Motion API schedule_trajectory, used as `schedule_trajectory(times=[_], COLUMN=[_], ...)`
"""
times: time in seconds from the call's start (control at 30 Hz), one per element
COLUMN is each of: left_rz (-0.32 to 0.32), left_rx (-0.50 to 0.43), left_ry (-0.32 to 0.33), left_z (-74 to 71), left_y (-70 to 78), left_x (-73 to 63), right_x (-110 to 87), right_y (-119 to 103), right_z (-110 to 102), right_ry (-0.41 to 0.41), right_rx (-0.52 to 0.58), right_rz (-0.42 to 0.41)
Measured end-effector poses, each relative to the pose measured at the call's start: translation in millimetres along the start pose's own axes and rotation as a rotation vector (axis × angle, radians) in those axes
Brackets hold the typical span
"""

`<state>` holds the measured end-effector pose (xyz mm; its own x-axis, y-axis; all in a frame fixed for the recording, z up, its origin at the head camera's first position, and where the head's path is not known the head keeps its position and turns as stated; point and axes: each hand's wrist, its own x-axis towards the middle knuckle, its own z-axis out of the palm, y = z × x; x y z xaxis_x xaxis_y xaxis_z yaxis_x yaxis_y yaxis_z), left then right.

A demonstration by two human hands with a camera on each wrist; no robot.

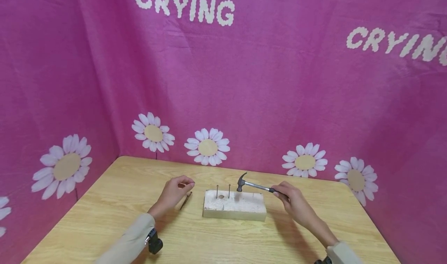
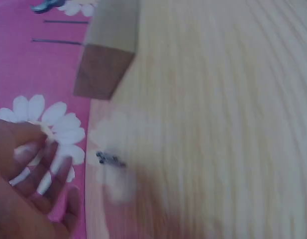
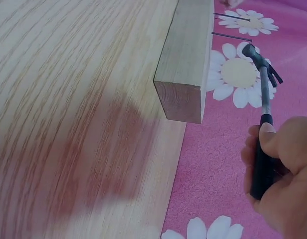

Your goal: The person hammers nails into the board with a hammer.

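My right hand [image 1: 295,202] grips a claw hammer [image 1: 256,185] by its black handle, the head just above the top of a pale wooden block [image 1: 234,216]. Two long nails stand upright in the block, a left nail [image 1: 217,191] and a right nail [image 1: 229,191]; the hammer head is to the right of both. To the block's left, my left hand [image 1: 174,192] hovers over the table, fingers loosely bent, with no object showing between them. Below its fingertips a small bunch of loose nails [image 2: 110,159] lies on the wood.
All this is on a light wood-grain table [image 1: 139,186]. A pink cloth [image 1: 244,81] printed with daisies and lettering hangs behind it and along both sides. A dark round hole or knot [image 1: 221,197] marks the block's top beside the left nail.
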<state>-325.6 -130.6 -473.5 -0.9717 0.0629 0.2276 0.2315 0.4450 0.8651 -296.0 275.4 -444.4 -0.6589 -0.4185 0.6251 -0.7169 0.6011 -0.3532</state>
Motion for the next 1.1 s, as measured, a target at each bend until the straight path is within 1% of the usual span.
schedule_trajectory(times=[0.1,0.17,0.3,0.37,0.47,0.57,0.67,0.7,0.77,0.83,0.9,0.93,1.0,1.1], left_rz=[-0.032,-0.054,-0.100,-0.099,-0.081,-0.085,-0.105,-0.086,-0.076,-0.078,-0.098,-0.134,-0.182,-0.233], left_rx=[0.062,0.087,0.143,0.197,0.291,0.339,0.331,0.339,0.354,0.352,0.326,0.295,0.226,0.138], left_ry=[-0.032,-0.059,-0.104,-0.108,-0.108,-0.107,-0.126,-0.138,-0.165,-0.183,-0.204,-0.210,-0.211,-0.200], left_z=[-4.6,-7.2,-10.1,-9.8,-8.0,-6.7,-6.9,-5.7,-4.4,-5.5,-7.0,-9.4,-13.4,-15.8], left_y=[-4.4,-4.9,-0.9,0.8,1.3,-0.5,-3.4,-12.8,-24.6,-24.8,-22.6,-12.9,0.9,4.1], left_x=[-3.7,-6.8,-10.3,-10.4,-9.9,-8.3,-5.0,-0.7,5.7,7.0,7.0,3.6,-2.4,-5.9], right_x=[0.5,0.3,-0.5,-1.0,-2.1,-3.8,-5.1,-5.6,-6.0,-6.2,-6.3,-6.3,-6.5,-6.7], right_y=[-0.4,-0.7,-1.2,-0.9,-0.4,-0.4,-0.9,-0.8,-0.6,-0.5,0.1,0.3,0.7,1.3], right_z=[-0.1,-0.3,-1.1,-1.4,-1.8,-2.4,-3.8,-4.1,-4.7,-5.0,-5.0,-4.9,-4.7,-4.4], right_ry=[0.031,0.043,0.058,0.060,0.049,0.024,0.002,-0.002,-0.003,0.002,0.011,0.019,0.040,0.078], right_rx=[-0.019,-0.031,-0.053,-0.057,-0.051,-0.044,-0.042,-0.044,-0.048,-0.055,-0.062,-0.067,-0.077,-0.102], right_rz=[-0.009,0.000,0.006,0.001,0.004,0.023,0.041,0.044,0.043,0.036,0.026,0.018,0.002,-0.026])
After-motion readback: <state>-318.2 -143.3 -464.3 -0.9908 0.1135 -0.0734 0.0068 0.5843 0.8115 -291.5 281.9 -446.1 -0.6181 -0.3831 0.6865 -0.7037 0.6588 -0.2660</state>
